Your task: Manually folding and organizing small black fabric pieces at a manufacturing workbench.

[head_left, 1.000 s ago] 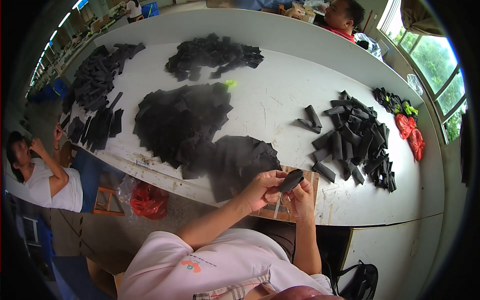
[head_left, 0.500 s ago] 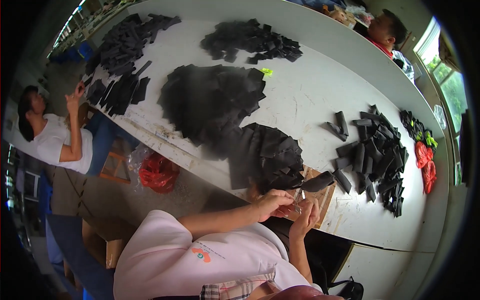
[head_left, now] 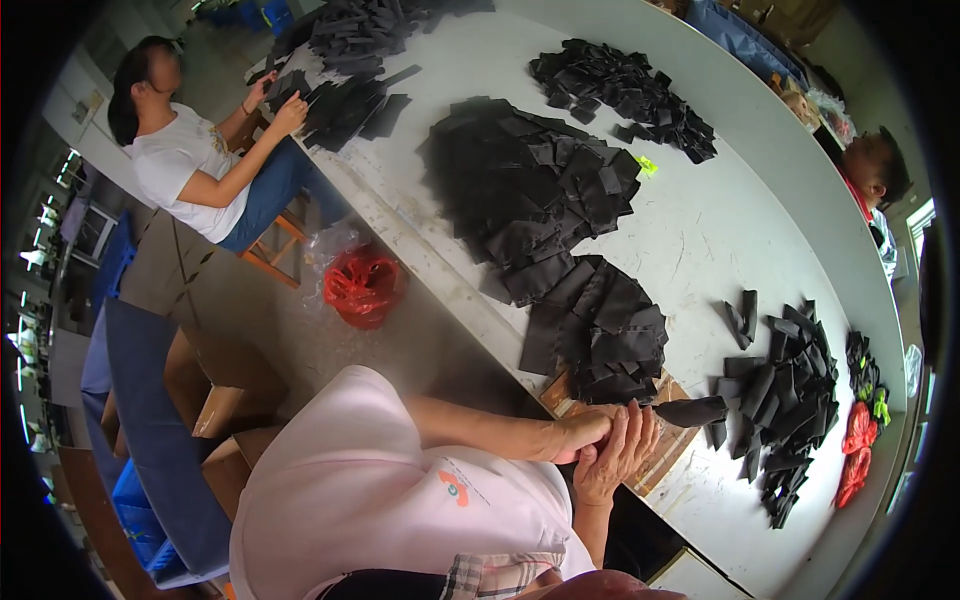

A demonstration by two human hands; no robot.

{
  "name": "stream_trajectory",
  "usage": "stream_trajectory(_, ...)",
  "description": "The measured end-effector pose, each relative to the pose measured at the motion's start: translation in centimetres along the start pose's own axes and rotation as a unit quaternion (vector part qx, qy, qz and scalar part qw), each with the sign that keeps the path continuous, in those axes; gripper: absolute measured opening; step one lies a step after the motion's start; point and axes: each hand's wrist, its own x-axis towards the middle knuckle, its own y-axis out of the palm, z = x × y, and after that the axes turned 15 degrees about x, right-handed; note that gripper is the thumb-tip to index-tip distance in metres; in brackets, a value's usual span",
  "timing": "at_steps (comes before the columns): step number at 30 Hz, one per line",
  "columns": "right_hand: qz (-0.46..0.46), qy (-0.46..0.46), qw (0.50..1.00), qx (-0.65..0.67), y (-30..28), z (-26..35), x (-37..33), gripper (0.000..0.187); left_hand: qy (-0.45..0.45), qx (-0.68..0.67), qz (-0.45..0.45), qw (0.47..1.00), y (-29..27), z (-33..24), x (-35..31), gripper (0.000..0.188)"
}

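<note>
My left hand [head_left: 580,437] is curled closed at the near edge of the table, and whatever its fingers hold is hidden. My right hand [head_left: 617,456] lies against it, fingers stretched out flat and partly covering the left fingers. Just beyond the right fingertips a rolled black fabric piece [head_left: 692,411] rests over a wooden board [head_left: 655,462]. A heap of flat black fabric pieces [head_left: 622,330] lies just past the board and partly on it. Farther right is a pile of black rolled pieces [head_left: 790,385].
A larger black fabric heap [head_left: 530,180] spreads over the white table [head_left: 690,245]. Bright yellow-green scraps [head_left: 647,165] and red bags [head_left: 856,450] lie on it. A co-worker [head_left: 205,150] sits at the far left, near a red plastic bag [head_left: 362,285]. Cardboard boxes [head_left: 215,410] stand left.
My hands have come together; the right fingers have straightened from a pinch and now lie against the left hand. The view has shifted, so the table sits farther right and lower.
</note>
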Motion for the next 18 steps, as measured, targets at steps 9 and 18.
stream_trajectory(9, 0.008, 0.001, 1.000, -0.026, 0.3, 0.0, 0.2, 0.060, -0.011, 0.033, -0.064, 0.997, 0.2, -0.5, 0.3, 0.016)
stream_trajectory(18, -0.002, -0.010, 1.000, -0.014, 0.4, 0.7, 0.6, 0.054, 0.015, 0.038, -0.069, 0.997, 0.8, -1.6, -0.6, 0.013)
